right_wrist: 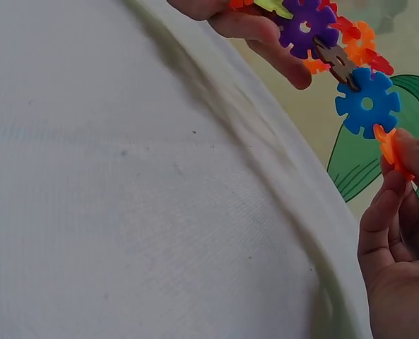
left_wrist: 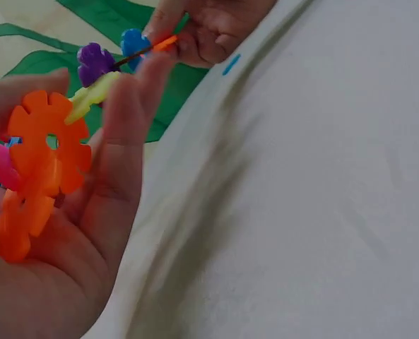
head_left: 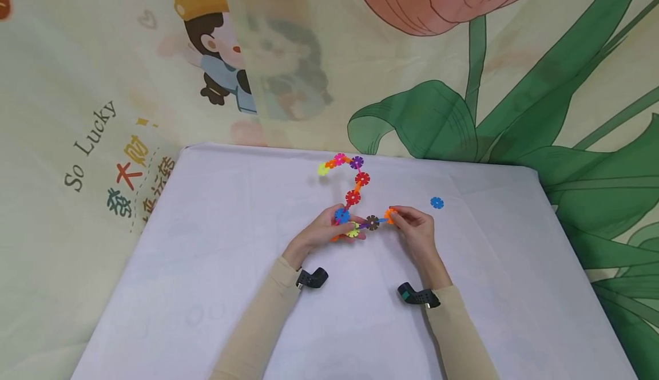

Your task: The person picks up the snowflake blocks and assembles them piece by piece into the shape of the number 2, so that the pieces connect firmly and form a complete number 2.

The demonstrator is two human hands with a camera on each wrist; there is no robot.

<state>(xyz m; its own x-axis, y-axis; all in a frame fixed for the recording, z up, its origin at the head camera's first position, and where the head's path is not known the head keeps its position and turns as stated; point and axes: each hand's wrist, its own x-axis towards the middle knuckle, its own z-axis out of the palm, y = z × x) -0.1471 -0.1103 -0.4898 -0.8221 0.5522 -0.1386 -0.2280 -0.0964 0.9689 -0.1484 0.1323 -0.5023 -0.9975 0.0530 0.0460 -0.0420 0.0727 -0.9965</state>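
Note:
A chain of colourful notched plastic snowflake discs [head_left: 352,197] is held up over the white table. My left hand [head_left: 320,232] grips its middle, thumb near a yellow-green disc [head_left: 352,230] and a blue disc [head_left: 342,216]. In the left wrist view an orange disc [left_wrist: 50,141] lies against the palm. My right hand [head_left: 418,232] pinches the orange disc [right_wrist: 389,150] at the chain's right end between thumb and fingers. That disc joins a blue disc [right_wrist: 368,103], which links to a brown disc [head_left: 372,223] and a purple disc [right_wrist: 308,27]. The far end curls up to a yellow-green disc [head_left: 322,169].
One loose blue disc [head_left: 437,202] lies on the white-covered table [head_left: 206,254], right of and beyond my right hand. A printed cloth backdrop [head_left: 309,54] with flowers and leaves stands behind the table's back edge.

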